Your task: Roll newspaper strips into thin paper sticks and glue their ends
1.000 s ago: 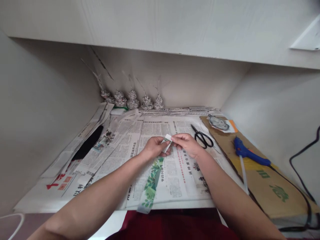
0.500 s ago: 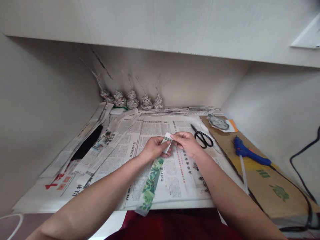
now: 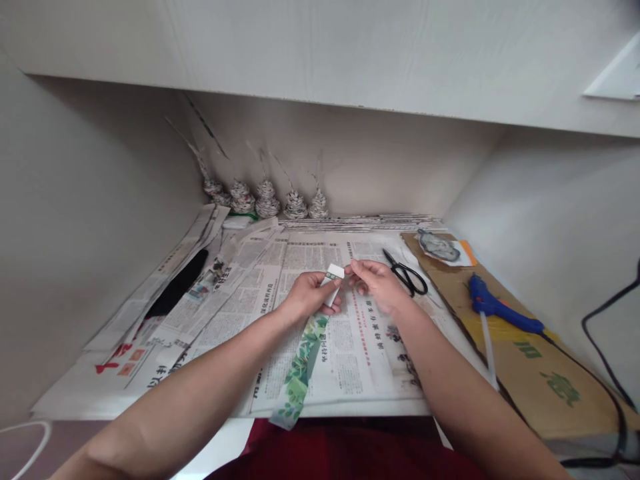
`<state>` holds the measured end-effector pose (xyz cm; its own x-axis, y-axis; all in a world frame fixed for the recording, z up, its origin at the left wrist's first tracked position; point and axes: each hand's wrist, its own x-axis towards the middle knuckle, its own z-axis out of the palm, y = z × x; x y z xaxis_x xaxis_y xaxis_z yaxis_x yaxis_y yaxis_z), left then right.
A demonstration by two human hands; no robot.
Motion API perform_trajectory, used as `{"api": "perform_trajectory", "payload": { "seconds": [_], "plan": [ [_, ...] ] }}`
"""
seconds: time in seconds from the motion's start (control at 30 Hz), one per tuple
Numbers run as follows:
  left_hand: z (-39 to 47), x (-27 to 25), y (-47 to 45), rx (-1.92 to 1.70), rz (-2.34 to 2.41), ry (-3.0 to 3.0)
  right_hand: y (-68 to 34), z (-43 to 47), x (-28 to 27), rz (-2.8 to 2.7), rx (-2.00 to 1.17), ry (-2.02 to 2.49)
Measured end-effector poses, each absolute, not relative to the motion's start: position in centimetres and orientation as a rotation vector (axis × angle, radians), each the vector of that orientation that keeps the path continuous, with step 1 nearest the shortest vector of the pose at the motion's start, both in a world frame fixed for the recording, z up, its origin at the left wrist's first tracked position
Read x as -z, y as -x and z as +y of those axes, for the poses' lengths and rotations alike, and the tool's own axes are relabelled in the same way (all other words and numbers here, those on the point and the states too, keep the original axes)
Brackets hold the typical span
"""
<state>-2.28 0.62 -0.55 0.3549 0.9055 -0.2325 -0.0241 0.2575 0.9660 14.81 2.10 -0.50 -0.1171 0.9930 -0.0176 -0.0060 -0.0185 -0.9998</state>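
Note:
My left hand [image 3: 313, 293] is closed on a paper strip [image 3: 303, 373], with the thumb on top. The strip has green leaf print, and its long end hangs down to the table's front edge. Its upper end shows white with a narrow green printed band. My right hand [image 3: 375, 280] is just right of that white end, thumb and forefinger brought together by its corner. Whether anything small is between those fingertips I cannot make out. Beyond the right hand lie black-handled scissors [image 3: 413, 277].
Newspaper sheets [image 3: 240, 333] cover the table. Several woven paper gourd shapes [image 3: 267, 200] stand along the back wall, beside rolled paper sticks [image 3: 370, 223]. On cardboard [image 3: 530, 393] at right lies a blue glue gun [image 3: 500, 307] with a cord. A shelf [image 3: 320, 53] overhangs the back.
My right hand has shifted slightly right, its fingertips coming off the strip's white end. The left hand keeps its hold in nearly the same place. The view has shifted slightly.

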Motion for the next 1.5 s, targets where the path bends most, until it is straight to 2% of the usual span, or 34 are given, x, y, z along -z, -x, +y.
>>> {"api": "perform_trajectory", "payload": {
  "seconds": [0.27, 0.5, 0.8, 1.2, 1.5],
  "plan": [
    [0.4, 0.5, 2.3, -0.802, 0.98, -1.207, -14.7, 1.6, 0.3, -1.461, -1.312, 1.154],
    [0.4, 0.8, 2.3, -0.818, 0.982, -1.242, -14.6, 1.9, 0.7, -1.349, -1.41, 1.127],
    [0.6, 1.7, 2.2, -0.829, 0.953, -1.263, -13.0, 1.9, 1.5, -1.152, -1.246, 1.221],
    [0.6, 0.9, 2.3, -0.814, 0.964, -1.156, -14.5, 1.7, 0.4, -1.407, -1.348, 1.217],
    [0.7, 1.7, 2.3, -0.85, 0.941, -1.209, -14.5, 2.1, 1.2, -1.267, -1.464, 1.133]
  ]
}}
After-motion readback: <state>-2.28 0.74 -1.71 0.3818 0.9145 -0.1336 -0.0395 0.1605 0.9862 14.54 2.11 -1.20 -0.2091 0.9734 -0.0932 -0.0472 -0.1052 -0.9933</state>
